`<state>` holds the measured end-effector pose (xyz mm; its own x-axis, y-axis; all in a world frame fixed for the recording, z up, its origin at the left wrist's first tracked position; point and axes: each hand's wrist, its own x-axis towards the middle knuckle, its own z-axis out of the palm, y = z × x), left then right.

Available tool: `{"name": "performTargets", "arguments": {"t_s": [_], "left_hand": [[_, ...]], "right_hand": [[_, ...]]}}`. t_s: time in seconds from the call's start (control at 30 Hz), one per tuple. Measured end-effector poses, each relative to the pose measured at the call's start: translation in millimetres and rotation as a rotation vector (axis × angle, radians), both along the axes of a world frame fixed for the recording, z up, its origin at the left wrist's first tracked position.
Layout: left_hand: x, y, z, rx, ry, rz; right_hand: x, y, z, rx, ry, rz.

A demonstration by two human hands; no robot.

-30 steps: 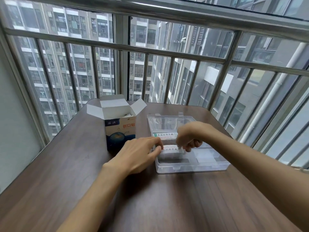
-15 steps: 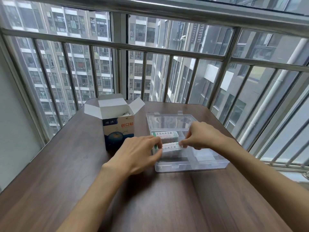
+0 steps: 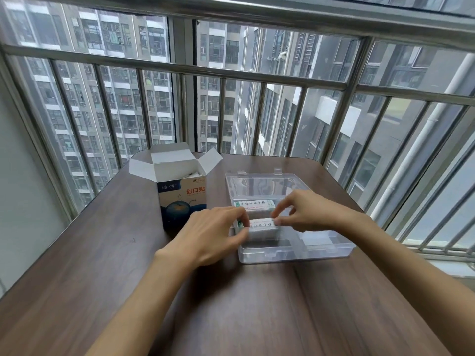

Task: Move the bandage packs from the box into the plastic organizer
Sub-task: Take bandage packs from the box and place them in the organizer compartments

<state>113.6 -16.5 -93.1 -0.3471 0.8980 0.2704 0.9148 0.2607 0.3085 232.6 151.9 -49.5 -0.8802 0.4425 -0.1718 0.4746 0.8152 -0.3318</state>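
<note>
While my left hand (image 3: 216, 235) and right hand (image 3: 300, 213) pinch one bandage pack (image 3: 262, 227) inside the organizer (image 3: 295, 253), the open box (image 3: 180, 191) stands at nine o'clock.

Mid-frame: left hand (image 3: 210, 235) and right hand (image 3: 303, 214) pinching opposite ends of a bandage pack (image 3: 262, 227) over the clear plastic organizer (image 3: 295, 253). Second pack (image 3: 254, 204) lying in a compartment just behind. Open box (image 3: 180, 191) standing left of the organizer on a brown table (image 3: 128, 278). Window bars (image 3: 231, 73) across the upper frame.

Box (image 3: 181, 199) contents — perhaps packs — obscured
</note>
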Motion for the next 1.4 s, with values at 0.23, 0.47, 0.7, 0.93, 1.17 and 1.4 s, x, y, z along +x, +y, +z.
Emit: {"name": "performTargets", "arguments": {"t_s": [0.23,0.47,0.7,0.93,1.17,1.4], "left_hand": [[0.5,-1.7,1.3,0.11,0.01,0.023],[-8.1,-20.1,22.3,0.737,0.012,0.408],[-46.2,-42.8,3.3,1.041,-0.412,0.684],[-60.5,-50.5,-1.3,0.988,-0.944,0.573],[-48.0,-46.4,-6.7,0.879,-0.475,0.425],[-41.5,-44.5,-21.7,0.733,-0.309,0.315]], "right_hand": [[0.2,4.4,-3.3,-0.081,0.092,-0.01],[-11.9,-7.5,24.1,-0.105,0.423,0.03],[-59.5,-64.4,17.2,0.343,0.576,0.222],[-80.1,-87.9,-12.8,0.353,0.579,0.216],[-61.4,-88.6,11.8,0.292,0.449,0.17],[-55.5,-91.8,28.0,0.24,0.582,0.215]]}}
